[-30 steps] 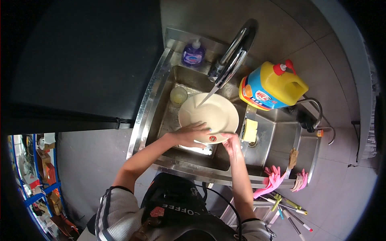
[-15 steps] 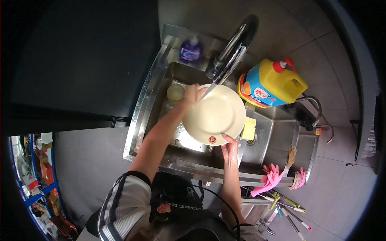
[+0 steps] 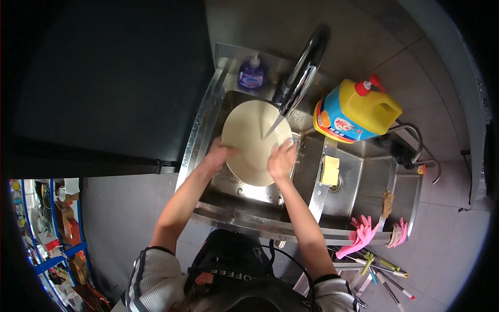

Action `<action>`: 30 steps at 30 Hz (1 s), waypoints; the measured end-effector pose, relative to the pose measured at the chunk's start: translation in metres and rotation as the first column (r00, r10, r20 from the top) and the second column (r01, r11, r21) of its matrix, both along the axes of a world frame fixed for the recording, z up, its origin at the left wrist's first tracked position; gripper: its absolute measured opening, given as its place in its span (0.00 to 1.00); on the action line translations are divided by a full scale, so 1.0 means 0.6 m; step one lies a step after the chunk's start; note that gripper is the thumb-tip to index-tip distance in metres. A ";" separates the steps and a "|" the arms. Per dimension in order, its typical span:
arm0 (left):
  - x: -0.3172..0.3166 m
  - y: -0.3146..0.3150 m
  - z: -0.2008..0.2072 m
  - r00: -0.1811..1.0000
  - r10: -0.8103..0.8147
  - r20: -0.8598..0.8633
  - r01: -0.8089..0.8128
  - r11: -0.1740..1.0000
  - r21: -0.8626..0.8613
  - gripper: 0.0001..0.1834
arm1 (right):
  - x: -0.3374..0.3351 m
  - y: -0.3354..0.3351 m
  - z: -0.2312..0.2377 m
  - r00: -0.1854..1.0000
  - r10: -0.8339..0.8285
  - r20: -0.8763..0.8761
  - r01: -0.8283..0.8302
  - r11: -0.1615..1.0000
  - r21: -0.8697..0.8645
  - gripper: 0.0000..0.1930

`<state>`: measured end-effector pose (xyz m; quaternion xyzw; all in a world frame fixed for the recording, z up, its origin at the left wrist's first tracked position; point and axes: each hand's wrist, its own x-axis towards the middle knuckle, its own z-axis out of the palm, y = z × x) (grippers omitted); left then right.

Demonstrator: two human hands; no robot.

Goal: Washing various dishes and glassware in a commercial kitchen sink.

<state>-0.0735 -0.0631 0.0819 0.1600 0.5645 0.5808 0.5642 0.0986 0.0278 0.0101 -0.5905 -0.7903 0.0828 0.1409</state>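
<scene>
A large round cream plate (image 3: 249, 130) is held tilted over the left sink basin (image 3: 213, 193). My left hand (image 3: 221, 154) grips its left rim, the thumb lying on the upper face. On the plate's right side rests my right hand (image 3: 282, 158), fingers bent and apart against the surface, slightly blurred. A stream of water falls onto the plate from the chrome faucet (image 3: 301, 78) above. Under the plate, the basin floor looks wet and shiny.
A purple pump bottle (image 3: 252, 75) stands behind the basin. To the right are a big yellow detergent jug (image 3: 358, 112), a yellow sponge (image 3: 329, 170) on the divider and a second basin (image 3: 358, 177). Pink gloves (image 3: 364, 234) hang over the front edge, with several long-handled tools (image 3: 382, 273) below.
The plate has shifted left and turned. My left hand moved from its upper left to its left rim; my right hand moved from the lower edge up onto its right side.
</scene>
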 end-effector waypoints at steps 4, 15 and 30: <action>0.023 -0.013 0.005 0.988 0.005 -0.153 0.011 0.995 0.102 0.23 | -0.099 0.054 -0.015 0.952 -0.224 -0.210 0.131 0.915 -0.381 0.34; 0.057 -0.002 -0.025 0.946 0.090 -0.311 -0.033 0.982 0.186 0.28 | -0.161 0.025 0.027 0.833 0.054 -0.551 -0.256 0.920 -0.296 0.28; -0.009 -0.017 -0.006 0.987 0.039 0.158 -0.055 0.994 0.094 0.22 | 0.088 0.091 0.046 0.314 -0.742 -0.593 -0.645 0.292 -0.707 0.21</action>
